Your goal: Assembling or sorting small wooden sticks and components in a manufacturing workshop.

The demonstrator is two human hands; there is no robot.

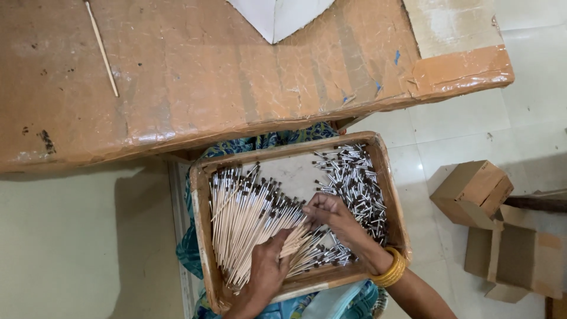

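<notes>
My left hand (266,269) lies palm-down on the heap of thin wooden sticks (245,224), fingers spread and pressing into them rather than closed round any one — whether a stick is pinched beneath, I cannot tell. My right hand (333,217), a yellow bangle (390,269) at its wrist, is curled just beyond the left, fingertips drawn together on the dark-tipped ends of a few sticks where the heap meets the second pile. That second pile, short metal ferrules with dark tips (357,183), spreads outward of my right hand and crowds its wrist.

Everything sits in a shallow wooden tray (201,236) on my lap, its walls close round both hands; blue patterned cloth (283,140) shows past the far wall. Beyond the tray, a worn brown tabletop wrapped in tape (236,71) overhangs, with a single loose stick (101,48) on it, well away from my left. Outward of my right hand, cardboard boxes (472,192) stand on the pale tiled floor (531,100).
</notes>
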